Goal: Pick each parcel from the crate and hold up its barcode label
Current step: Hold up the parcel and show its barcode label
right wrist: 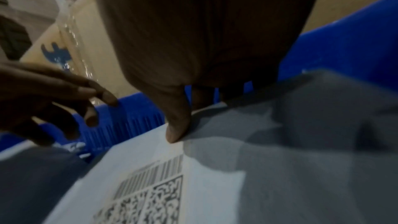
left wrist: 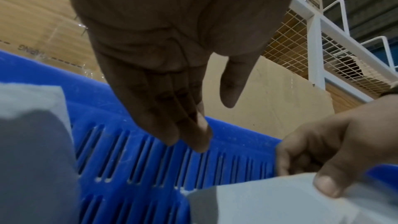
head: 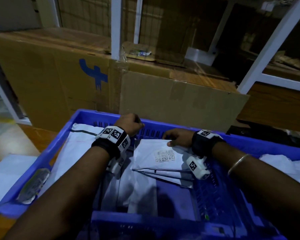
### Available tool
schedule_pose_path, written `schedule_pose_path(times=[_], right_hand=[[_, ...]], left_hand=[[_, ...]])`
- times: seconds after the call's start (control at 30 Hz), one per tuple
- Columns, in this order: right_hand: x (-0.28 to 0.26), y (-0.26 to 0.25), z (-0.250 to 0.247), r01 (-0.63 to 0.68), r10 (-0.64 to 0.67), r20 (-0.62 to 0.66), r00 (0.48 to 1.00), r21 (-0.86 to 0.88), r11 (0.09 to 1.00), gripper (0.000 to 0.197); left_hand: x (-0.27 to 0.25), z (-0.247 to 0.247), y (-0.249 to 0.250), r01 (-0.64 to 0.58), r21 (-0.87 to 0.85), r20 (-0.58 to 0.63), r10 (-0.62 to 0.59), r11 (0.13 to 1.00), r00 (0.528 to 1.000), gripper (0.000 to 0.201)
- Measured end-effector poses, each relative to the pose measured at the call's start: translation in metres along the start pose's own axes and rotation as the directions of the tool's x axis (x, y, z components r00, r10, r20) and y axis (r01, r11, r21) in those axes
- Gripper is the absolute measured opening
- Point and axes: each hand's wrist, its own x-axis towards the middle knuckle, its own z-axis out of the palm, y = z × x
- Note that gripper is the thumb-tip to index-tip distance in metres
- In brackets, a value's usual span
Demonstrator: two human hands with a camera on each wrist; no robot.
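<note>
The right hand pinches the far edge of a white parcel that lies label-up on other parcels inside the blue crate, near its far wall: the thumb presses on top, the fingers tucked under the edge. The left hand holds nothing; its fingers hang straight and relaxed, close to the slotted wall.

To lift well, I would keep the pinch clear of the barcode label (the thumb sits just beyond it already) and bring the left hand under the near or left edge, so the soft bag does not fold across the print. Raise it flat, then tilt the label face toward the viewer, held taut between both hands. The bag looks slippery, so a one-corner grip risks sagging.
</note>
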Motion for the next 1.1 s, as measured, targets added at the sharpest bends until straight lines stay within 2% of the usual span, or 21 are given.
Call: schedule_pose_path(times=[0.1,0.23,0.37,0.47,0.6,0.8,0.97,1.1], right_hand=[[0.000,-0.002,0.004,-0.073,0.073,-0.003,0.997,-0.170,0.983,0.035],[-0.001,0.000,0.010,-0.117,0.123,0.008,0.992,-0.237,0.964,0.047],[-0.004,-0.012,0.011,-0.036,0.038,-0.001,0.999,-0.306,0.951,0.069],[-0.006,-0.031,0.018,0.042,-0.009,0.090,0.996,-0.367,0.929,0.084],[-0.003,-0.046,0.034,0.085,-0.023,0.142,0.990,-0.447,0.891,0.079],[0.001,-0.047,0.041,0.040,0.009,0.102,0.995,-0.466,0.884,0.080],[0.001,-0.047,0.045,0.069,-0.016,0.112,0.994,-0.490,0.869,0.082],[0.001,-0.049,0.049,0.032,0.021,0.089,0.996,-0.554,0.832,0.088]], left_hand=[[-0.001,0.001,0.000,-0.008,0.004,0.010,0.008,1.000,1.000,0.022],[-0.001,0.000,0.002,-0.004,0.008,0.020,0.003,1.000,1.000,0.023],[-0.001,-0.001,0.004,0.001,0.015,0.023,-0.001,1.000,1.000,0.025],[-0.001,-0.002,0.004,0.009,0.020,0.017,-0.009,1.000,1.000,0.025],[-0.002,-0.003,0.003,0.020,0.024,0.019,-0.020,1.000,1.000,0.025],[-0.002,-0.005,0.002,0.026,0.041,0.018,-0.026,0.999,0.999,0.024],[-0.002,-0.006,0.001,0.020,0.038,0.017,-0.021,0.999,1.000,0.026],[-0.001,-0.006,0.002,0.020,0.035,0.026,-0.021,0.999,0.999,0.027]])
